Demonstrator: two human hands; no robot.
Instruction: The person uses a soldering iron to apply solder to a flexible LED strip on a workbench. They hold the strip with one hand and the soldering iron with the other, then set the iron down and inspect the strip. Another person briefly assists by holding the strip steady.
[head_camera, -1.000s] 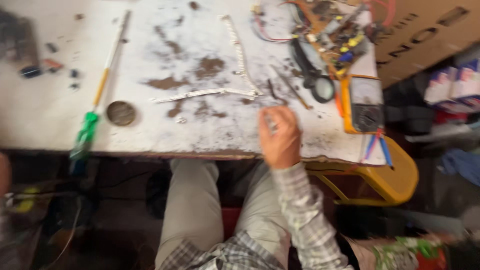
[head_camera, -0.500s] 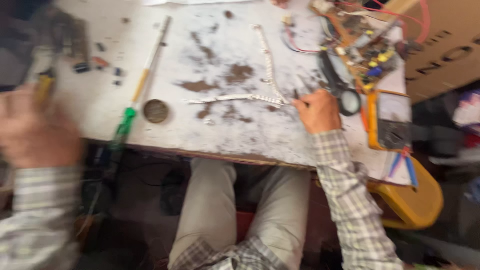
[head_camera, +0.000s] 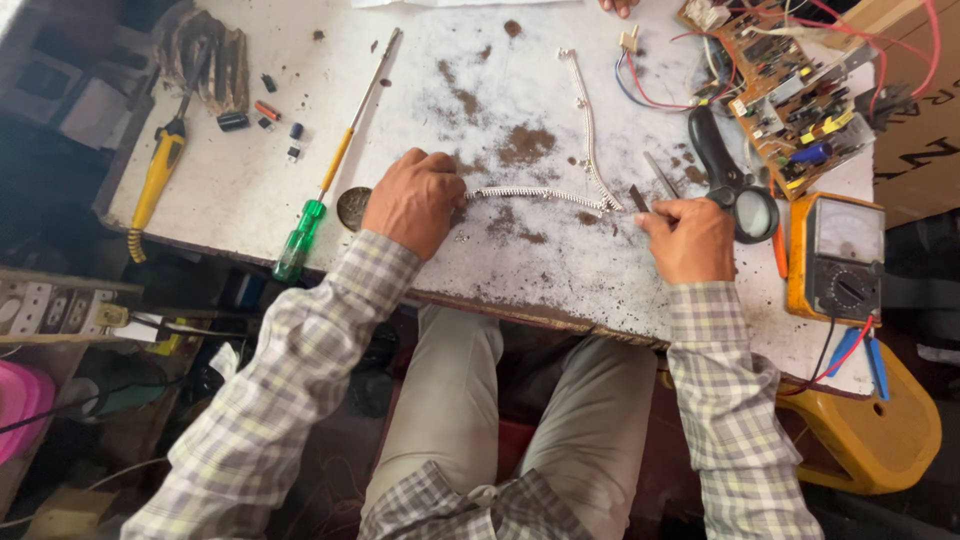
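Both hands now rest on the table (head_camera: 250, 190): left hand (head_camera: 415, 198), newly arrived, pins the white strip (head_camera: 530, 196) at nine o'clock; right hand (head_camera: 690, 238) pinches a dark tool (head_camera: 638, 197) at three, steadying the work.

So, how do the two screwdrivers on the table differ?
The green-handled screwdriver is longer, with a clear green and orange handle; it lies beside the left hand. The yellow-handled screwdriver is shorter and thicker in the handle; it lies at the table's left edge, farther from the hand. Both lie flat, untouched.
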